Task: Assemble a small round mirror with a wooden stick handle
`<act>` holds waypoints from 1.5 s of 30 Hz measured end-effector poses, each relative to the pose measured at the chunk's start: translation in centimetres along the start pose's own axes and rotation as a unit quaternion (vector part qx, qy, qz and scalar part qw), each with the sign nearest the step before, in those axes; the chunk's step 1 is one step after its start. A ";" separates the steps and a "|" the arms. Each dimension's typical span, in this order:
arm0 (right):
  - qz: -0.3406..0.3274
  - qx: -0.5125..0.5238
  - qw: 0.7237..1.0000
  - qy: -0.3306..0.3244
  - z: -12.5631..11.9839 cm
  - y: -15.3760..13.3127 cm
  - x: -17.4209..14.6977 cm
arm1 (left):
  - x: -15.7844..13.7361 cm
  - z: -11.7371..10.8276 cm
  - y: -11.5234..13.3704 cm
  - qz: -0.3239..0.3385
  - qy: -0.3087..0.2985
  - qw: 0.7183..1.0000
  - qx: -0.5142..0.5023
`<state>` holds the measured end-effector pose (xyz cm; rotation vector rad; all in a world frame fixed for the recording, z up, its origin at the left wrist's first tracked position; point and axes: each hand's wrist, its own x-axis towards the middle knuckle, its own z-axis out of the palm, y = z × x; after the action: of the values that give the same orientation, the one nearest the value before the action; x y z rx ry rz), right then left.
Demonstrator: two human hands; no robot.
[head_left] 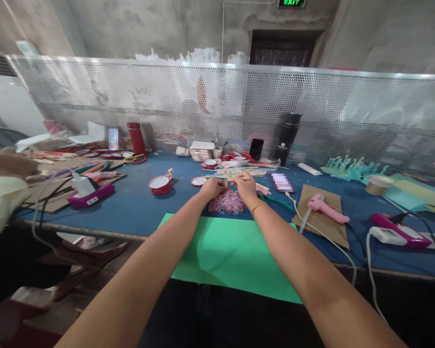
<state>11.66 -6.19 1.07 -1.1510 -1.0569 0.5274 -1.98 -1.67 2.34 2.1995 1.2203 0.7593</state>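
Observation:
My left hand (214, 187) and my right hand (245, 184) are close together over the blue table, fingers pinched. A small pale strip (225, 179) shows between the fingertips, but what each hand grips is too small to make out. Just below the hands lies a tangled heap of thin, multicoloured loops (227, 203) that look like small rubber bands. A green sheet (232, 253) hangs over the table's front edge beneath my forearms. Pale thin sticks (252, 172) are spread just behind the hands. Green-handled scissors or pliers (281, 203) lie right of my right hand.
A pink glue gun (328, 209) rests on cardboard (339, 232) at right, with cables and a power strip (402, 231) beyond. Red tape rolls (159, 185), a black flask (288, 137) and a phone (282, 182) stand or lie around. A co-worker's hand (12, 164) is far left.

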 end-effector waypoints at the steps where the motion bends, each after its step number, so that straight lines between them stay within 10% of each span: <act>1: 0.001 0.000 1.000 -0.002 0.0 0.0 0.0 | 0.0 0.0 0.0 0.001 0.000 1.000 -0.001; 45: 0.014 0.016 0.999 0.027 -0.2 -0.3 -0.1 | 0.3 0.1 -0.5 -0.009 0.001 1.000 -0.023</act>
<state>11.76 -6.43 1.30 -1.1470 -0.9841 0.5311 -2.07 -1.21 1.93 2.1495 1.2106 0.7750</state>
